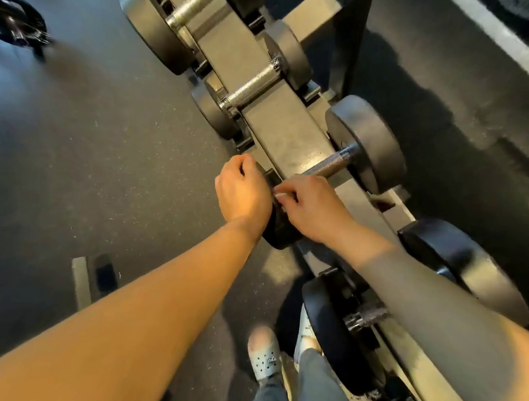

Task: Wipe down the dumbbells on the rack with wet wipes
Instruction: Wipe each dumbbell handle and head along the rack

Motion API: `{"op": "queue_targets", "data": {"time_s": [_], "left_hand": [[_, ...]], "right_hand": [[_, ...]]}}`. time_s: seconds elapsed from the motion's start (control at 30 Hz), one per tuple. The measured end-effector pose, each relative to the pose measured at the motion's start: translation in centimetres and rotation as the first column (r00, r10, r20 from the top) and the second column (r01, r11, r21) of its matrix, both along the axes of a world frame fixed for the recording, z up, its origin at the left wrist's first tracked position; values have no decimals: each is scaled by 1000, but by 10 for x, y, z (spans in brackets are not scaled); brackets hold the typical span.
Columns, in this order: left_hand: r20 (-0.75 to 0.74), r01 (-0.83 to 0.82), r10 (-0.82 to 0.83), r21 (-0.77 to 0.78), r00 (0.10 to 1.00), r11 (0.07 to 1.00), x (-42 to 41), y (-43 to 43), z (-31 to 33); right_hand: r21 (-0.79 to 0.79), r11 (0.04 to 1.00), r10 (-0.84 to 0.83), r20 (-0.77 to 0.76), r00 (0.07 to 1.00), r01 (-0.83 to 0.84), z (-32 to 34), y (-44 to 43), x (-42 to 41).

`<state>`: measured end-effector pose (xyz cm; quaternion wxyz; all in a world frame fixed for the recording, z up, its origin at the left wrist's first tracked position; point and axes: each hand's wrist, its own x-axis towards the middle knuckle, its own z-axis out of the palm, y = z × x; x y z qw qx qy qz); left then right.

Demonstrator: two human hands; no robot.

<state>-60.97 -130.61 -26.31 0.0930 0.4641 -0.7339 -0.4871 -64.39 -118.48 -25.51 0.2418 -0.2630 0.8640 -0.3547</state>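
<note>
A black dumbbell lies across the grey rack (284,129), its knurled handle (331,164) running to the far head (367,144). Its near head (278,233) is mostly hidden under my hands. My left hand (243,195) curls over the outer side of that near head and grips it. My right hand (312,210) sits at the inner side, where handle meets head, fingers curled. A small pale scrap, seemingly the wet wipe (279,196), shows at its fingertips; the rest is hidden.
More dumbbells sit on the rack: two further up (252,88) (170,22) and a larger one (332,327) near my legs under my right forearm. A weight plate (13,23) lies on the dark rubber floor at top left. My feet in pale clogs (264,355) stand beside the rack.
</note>
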Motion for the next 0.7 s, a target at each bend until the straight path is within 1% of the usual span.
{"op": "queue_targets", "data": {"time_s": [0.03,0.07,0.13,0.17,0.2,0.27,0.33,0.4,0.43,0.47,0.5,0.53,0.57,0.6,0.63,0.67,0.7], "left_hand": [[-3,21,-21,-22,1000,1000,1,0,1],[-8,40,-40,-42,999,998,2,0,2],[1,51,-51,-71,999,996,2,0,3],[10,44,-43,-74,999,996,1,0,3],[21,40,-39,-76,999,996,1,0,2],[46,45,-42,-90,998,995,1,-1,1],[54,50,-45,-105,998,993,1,0,1],[66,52,-44,-122,997,991,2,1,0],[72,58,-49,-133,996,989,2,2,1],[79,67,-56,-143,995,987,2,3,1],[85,74,-61,-150,994,986,3,4,2],[88,80,-66,-156,994,985,3,5,4],[94,86,-71,-163,993,983,2,5,5],[99,94,-77,-173,992,980,1,5,6],[104,101,-83,-181,991,978,1,4,7],[108,110,-91,-188,990,976,1,5,8],[111,116,-96,-194,989,974,2,5,9]], "right_hand": [[47,995,93,-42,995,-91,4,-2,-8],[133,973,202,-99,974,-188,8,-6,-16],[337,879,414,-187,891,-338,13,-17,-36],[407,833,476,-179,861,-375,15,-23,-45],[451,796,499,-113,859,-403,15,-31,-55],[458,753,459,148,876,-472,8,-47,-74],[462,693,419,366,831,-553,-2,-63,-89],[489,575,353,575,738,-656,-7,-73,-95],[496,532,309,641,703,-686,-9,-75,-96],[523,506,298,640,708,-686,-10,-78,-97],[564,508,337,566,752,-651,-8,-78,-96],[613,541,396,418,818,-575,-5,-75,-91],[644,601,434,236,870,-474,1,-70,-85],[625,670,457,78,886,-400,7,-63,-77],[570,730,473,-23,881,-377,12,-53,-67],[502,766,497,-68,865,-401,15,-43,-56],[446,778,522,-64,851,-443,18,-31,-46]]}}
